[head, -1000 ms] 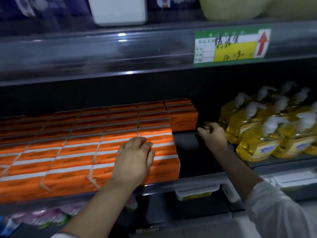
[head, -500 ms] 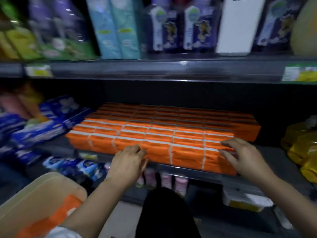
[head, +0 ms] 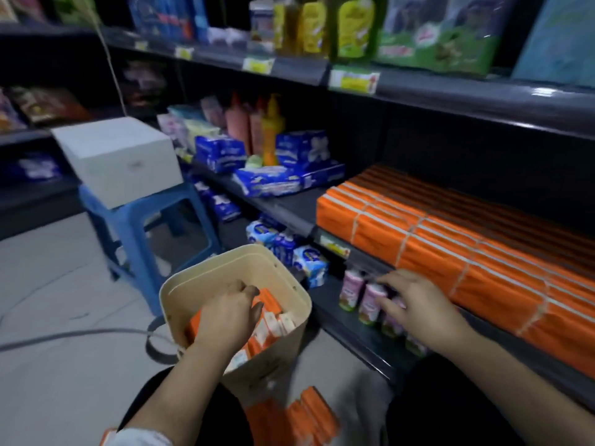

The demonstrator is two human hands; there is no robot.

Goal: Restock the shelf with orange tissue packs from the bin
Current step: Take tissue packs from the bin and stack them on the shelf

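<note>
Shelf (head: 291, 206) past the right hand (head: 418, 304) is mostly filled w/ orange tissue packs (head: 450, 252). More are gripped in the bin (head: 225, 262) by the left hand (head: 227, 313); right is held spread, empty.

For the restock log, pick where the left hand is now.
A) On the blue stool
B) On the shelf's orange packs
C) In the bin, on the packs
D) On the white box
C: the left hand is down inside the bin, fingers curled on the packs there.
</note>
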